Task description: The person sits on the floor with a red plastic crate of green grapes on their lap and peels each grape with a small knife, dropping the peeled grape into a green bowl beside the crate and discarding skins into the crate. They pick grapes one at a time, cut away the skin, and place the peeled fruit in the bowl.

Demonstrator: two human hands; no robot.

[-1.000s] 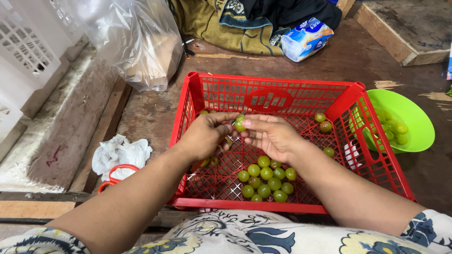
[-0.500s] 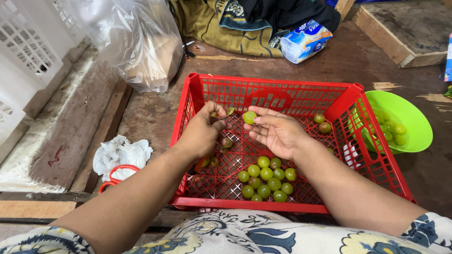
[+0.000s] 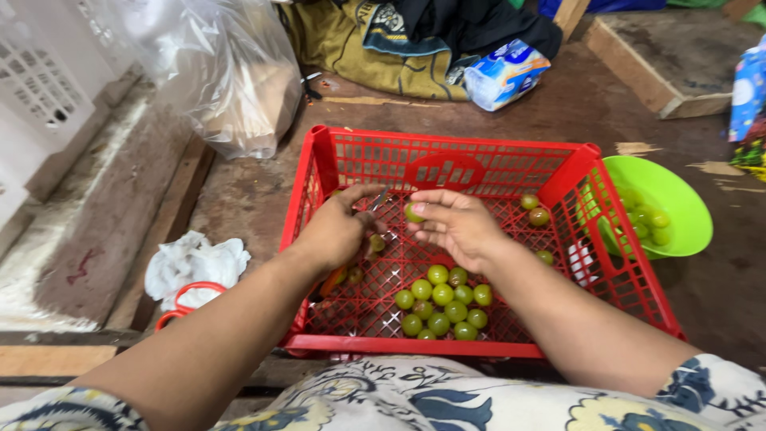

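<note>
Right hand [image 3: 456, 227] pinches one green fruit [image 3: 413, 213] over the red crate [image 3: 447, 156]. Left hand [image 3: 339, 231] is closed on a small blade [image 3: 381, 199] touching it.

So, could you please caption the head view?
Right hand pinches a small green round fruit beside the left hand over a red plastic crate.

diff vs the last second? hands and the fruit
The right hand shifted slightly right, keeping one green fruit in its fingertips. The left hand stayed close beside it, now with a thin blade-like tool showing at its fingertips. Unchanged: the red crate, the fruit pile, the green bowl.
</note>
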